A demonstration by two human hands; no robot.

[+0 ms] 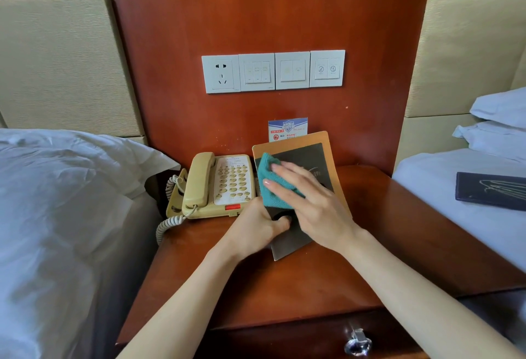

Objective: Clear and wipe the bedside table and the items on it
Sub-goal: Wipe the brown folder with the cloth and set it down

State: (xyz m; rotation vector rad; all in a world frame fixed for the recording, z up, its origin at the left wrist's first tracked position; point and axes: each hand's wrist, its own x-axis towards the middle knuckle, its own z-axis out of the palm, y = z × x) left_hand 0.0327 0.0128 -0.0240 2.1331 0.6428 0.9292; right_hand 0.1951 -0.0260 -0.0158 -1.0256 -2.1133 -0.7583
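The reddish wooden bedside table (370,230) fills the middle of the view. A beige corded telephone (216,185) stands at its back left. Beside the phone, my left hand (256,227) grips the lower edge of a dark folder with an orange border (310,153), holding it tilted up off the table. My right hand (310,196) presses a teal cloth (269,185) flat against the folder's dark face. A small blue and white card (287,129) leans against the wooden wall panel behind the folder.
A bed with white linen (57,202) is on the left. Another bed (455,188) on the right carries a dark booklet (489,190) and pillows (498,119). A socket and switch row (273,71) sits on the wall panel. The table's drawer has a shiny knob (357,343).
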